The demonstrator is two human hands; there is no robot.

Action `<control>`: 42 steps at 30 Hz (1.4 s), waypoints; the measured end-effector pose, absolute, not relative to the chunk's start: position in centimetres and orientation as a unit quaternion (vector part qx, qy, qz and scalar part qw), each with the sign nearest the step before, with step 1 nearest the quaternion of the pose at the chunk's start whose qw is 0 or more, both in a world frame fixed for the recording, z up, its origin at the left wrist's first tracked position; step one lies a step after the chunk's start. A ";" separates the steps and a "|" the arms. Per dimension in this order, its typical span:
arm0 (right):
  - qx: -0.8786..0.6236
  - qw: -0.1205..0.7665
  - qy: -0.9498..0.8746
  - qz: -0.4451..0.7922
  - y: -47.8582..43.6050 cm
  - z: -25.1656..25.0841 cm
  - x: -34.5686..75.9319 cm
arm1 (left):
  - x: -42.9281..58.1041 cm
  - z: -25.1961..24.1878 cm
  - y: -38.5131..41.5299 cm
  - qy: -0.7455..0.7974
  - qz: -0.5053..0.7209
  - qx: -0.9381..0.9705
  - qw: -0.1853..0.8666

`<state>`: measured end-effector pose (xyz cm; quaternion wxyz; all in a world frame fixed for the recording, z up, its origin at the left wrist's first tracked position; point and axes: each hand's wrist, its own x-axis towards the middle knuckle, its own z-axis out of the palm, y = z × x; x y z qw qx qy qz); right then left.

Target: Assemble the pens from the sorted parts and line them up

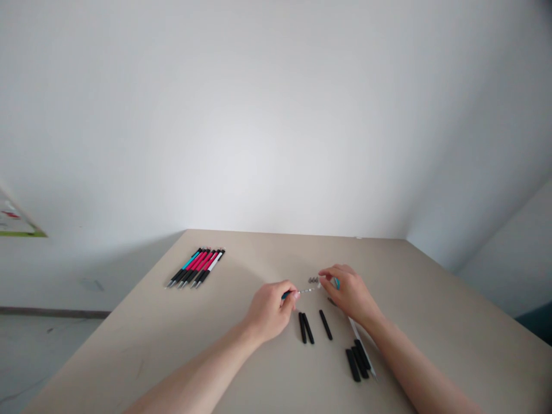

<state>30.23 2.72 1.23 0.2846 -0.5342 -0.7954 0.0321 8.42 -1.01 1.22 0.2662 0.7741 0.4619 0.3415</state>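
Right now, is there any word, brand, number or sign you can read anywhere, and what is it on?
None can be read.
Poster at the left edge: red and green marks, too blurred to read.
Assembled pens on the table: no print visible.
Pen parts by the hands: no markings visible.

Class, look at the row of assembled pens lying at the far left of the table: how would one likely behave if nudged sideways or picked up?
The pens look slim and round, so one nudged sideways would probably roll on the smooth table. Each keeps a straight line, so likely stiff. Being thin, one is probably light to lift.
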 end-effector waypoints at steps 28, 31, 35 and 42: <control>-0.505 0.096 -0.843 0.160 -1.1 4.0 29.7 | 8.5 1.2 -1.0 0.486 0.339 0.761 0.263; -0.480 0.121 -0.853 0.163 -1.0 4.2 29.6 | 8.4 1.0 -0.9 0.485 0.331 0.771 0.245; -0.472 0.196 -0.845 0.154 -0.5 4.4 29.9 | 8.3 1.0 -0.9 0.477 0.329 0.779 0.242; -0.413 0.287 -0.856 0.116 -0.5 4.9 29.9 | 8.4 1.2 -1.0 0.492 0.310 0.778 0.239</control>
